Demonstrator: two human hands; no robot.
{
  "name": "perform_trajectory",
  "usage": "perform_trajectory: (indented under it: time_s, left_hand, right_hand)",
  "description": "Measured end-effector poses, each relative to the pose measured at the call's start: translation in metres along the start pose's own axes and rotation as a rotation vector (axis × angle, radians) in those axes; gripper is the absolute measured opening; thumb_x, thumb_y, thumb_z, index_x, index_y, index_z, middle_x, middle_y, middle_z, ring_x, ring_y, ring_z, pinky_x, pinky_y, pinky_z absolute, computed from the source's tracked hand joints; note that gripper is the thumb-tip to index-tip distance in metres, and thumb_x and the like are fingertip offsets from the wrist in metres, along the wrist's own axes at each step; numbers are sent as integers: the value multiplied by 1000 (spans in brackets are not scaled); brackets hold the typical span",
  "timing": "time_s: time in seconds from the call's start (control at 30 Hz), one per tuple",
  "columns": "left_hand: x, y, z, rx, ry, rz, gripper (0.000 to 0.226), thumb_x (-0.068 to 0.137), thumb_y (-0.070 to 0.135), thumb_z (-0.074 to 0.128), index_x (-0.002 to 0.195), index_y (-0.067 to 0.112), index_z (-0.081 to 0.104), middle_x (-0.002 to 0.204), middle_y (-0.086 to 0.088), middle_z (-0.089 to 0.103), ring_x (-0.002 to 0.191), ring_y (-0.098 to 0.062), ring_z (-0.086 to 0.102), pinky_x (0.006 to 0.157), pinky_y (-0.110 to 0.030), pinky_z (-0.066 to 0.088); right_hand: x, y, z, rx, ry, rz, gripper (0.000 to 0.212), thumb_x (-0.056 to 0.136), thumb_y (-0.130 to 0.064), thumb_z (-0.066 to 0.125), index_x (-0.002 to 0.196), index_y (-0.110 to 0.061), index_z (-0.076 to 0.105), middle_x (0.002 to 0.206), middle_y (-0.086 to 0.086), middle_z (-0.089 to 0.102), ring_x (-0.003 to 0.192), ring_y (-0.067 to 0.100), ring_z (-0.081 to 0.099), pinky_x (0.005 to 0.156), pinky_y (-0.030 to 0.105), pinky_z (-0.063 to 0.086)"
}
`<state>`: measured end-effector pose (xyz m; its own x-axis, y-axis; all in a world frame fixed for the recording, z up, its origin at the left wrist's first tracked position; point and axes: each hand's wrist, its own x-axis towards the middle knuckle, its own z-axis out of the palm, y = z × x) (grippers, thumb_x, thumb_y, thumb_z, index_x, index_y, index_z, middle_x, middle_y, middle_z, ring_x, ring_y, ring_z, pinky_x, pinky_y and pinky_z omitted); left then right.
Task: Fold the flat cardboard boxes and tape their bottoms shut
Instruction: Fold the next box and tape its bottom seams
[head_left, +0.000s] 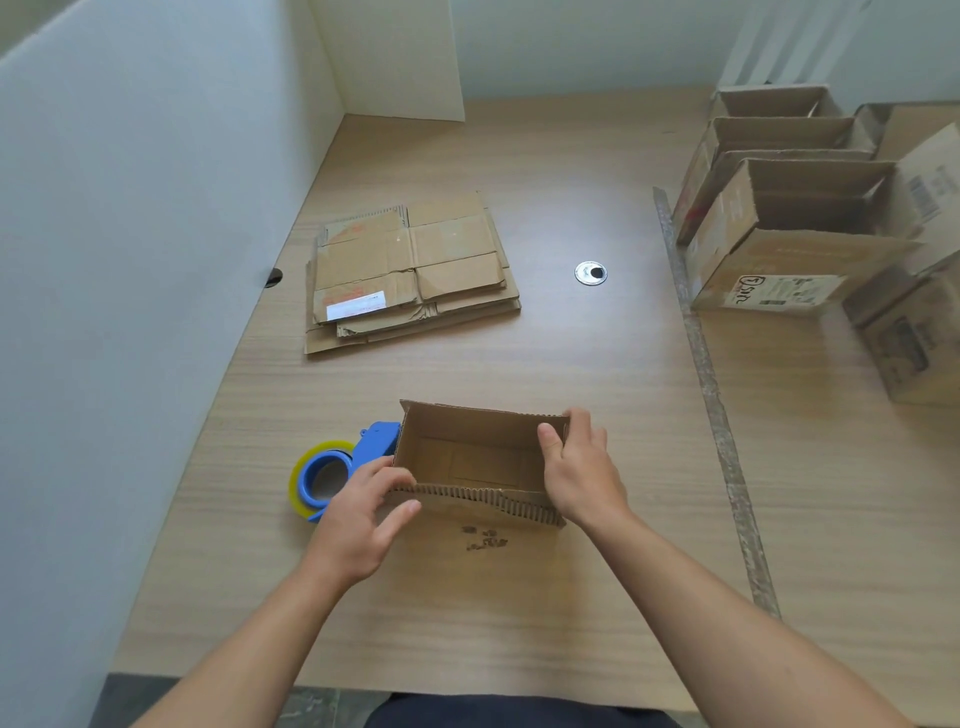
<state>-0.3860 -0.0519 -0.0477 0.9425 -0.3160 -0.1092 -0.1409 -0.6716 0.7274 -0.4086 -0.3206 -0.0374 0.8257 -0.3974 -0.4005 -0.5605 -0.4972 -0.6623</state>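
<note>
This box (457, 434) stands folded, left hand (358, 514) pinching its near-left corner, right hand (576, 473) gripping its right wall; finished boxes (769, 254) far right, flat stack (410, 270) yet to fold.

An office-like packing corner: a wood-grain counter (597, 364) with a cable grommet (590, 273), white partition panels (156, 234), a stack of flattened boxes (410, 270) and a tape dispenser (337, 467).

an open cardboard box (475, 460) stands on the wooden table (597, 374). the left hand (358, 519) pinches its near left corner; the right hand (579, 467) grips its right wall. a blue tape dispenser (337, 467) lies just left, flat boxes (410, 270) beyond.
</note>
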Motion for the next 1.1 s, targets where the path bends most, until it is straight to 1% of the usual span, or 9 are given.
perform_trajectory:
  time_s: [0.13, 0.2, 0.33, 0.43, 0.5, 0.7, 0.83, 0.97, 1.1]
  left_hand:
    - [-3, -7, -2, 17, -42, 39, 42, 89, 18, 71, 89, 58, 57, 123, 13, 53, 130, 26, 28, 99, -20, 42]
    - [-3, -6, -3, 9, -47, 45, 34, 87, 28, 67, 91, 60, 57, 123, 13, 54, 131, 23, 30, 99, -21, 45]
    - [-1, 1, -8, 0, -32, 9, 39, 85, 46, 63, 111, 70, 49, 126, 19, 56, 124, 10, 46, 93, -15, 48]
    - [-2, 1, -8, -46, -26, -36, 66, 89, 21, 74, 134, 54, 38, 131, 28, 47, 118, 20, 43, 88, 0, 39]
    - [-4, -2, -4, -108, 2, -107, 75, 87, 14, 76, 142, 43, 33, 127, 29, 45, 116, 17, 47, 86, 3, 37]
    - [-7, -9, 8, -146, -28, -237, 83, 85, 20, 79, 153, 27, 33, 143, 13, 45, 128, 9, 42, 110, -26, 39]
    - [-7, 0, 14, -226, -23, -300, 69, 85, 18, 79, 144, 29, 44, 131, 27, 58, 117, 10, 54, 100, -13, 42]
    - [-5, 18, 17, -300, 27, -312, 49, 88, 10, 75, 128, 31, 55, 107, 24, 70, 99, 13, 62, 81, -3, 45]
    - [-3, 36, 16, -379, 52, -306, 27, 89, 13, 74, 111, 26, 66, 101, 18, 74, 94, 1, 68, 94, -31, 52]
  right_hand:
    - [3, 1, 3, 26, 21, 17, 37, 102, -57, 32, 122, -27, 37, 119, 2, 41, 110, 33, 50, 85, 44, 42]
    - [2, 1, 5, 23, 27, 22, 36, 101, -58, 34, 118, -27, 37, 115, 0, 38, 106, 31, 50, 82, 41, 40]
    - [0, -1, 2, 154, 21, -12, 42, 101, -54, 40, 132, -25, 41, 127, 3, 43, 110, 21, 47, 90, 36, 37]
    - [-4, 8, -11, 345, 3, -7, 49, 103, -52, 38, 146, -29, 36, 132, 2, 48, 121, 18, 46, 107, 39, 38]
    - [-10, 19, -20, 445, -49, 17, 49, 103, -53, 35, 149, -35, 33, 121, 2, 55, 118, 19, 54, 103, 47, 47]
    - [-15, 66, -26, 537, -137, 27, 28, 105, -28, 45, 128, -43, 50, 128, -3, 62, 110, 9, 64, 80, 34, 56]
    - [-26, 83, -16, 323, -314, -84, 69, 94, -4, 48, 137, -56, 38, 144, -7, 53, 124, 4, 55, 103, 31, 48]
    - [-31, 71, -5, 387, -303, -214, 89, 82, -39, 75, 153, -48, 24, 153, -21, 40, 140, -2, 37, 117, 32, 33]
    - [-28, 61, -16, 444, -126, -249, 103, 69, -53, 83, 154, -44, 24, 151, -21, 32, 132, -18, 30, 113, 26, 28]
